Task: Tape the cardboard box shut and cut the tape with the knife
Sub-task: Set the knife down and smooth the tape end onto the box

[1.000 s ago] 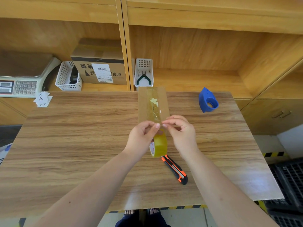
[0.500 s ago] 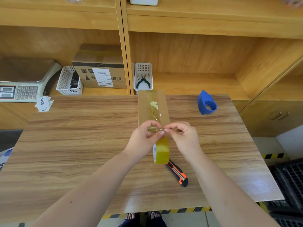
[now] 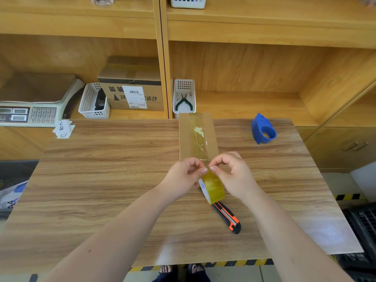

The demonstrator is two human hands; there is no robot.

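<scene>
The tape roll (image 3: 213, 187) was pinched closed by both hands (image 3: 184, 176) (image 3: 234, 176) near the cardboard box (image 3: 198, 137); its free end should be peeled evenly.

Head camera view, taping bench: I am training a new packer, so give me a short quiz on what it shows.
1. True or false: the knife is in the right hand.
2. Which thing lies farthest to the person's right on the table? A) the blue tape dispenser B) the cardboard box C) the tape roll
3. Fill in: the left hand and right hand pinch the tape at the box's ____ end.

Key: 1 false, it lies on the table under the roll; 2 A; 3 near.
</scene>
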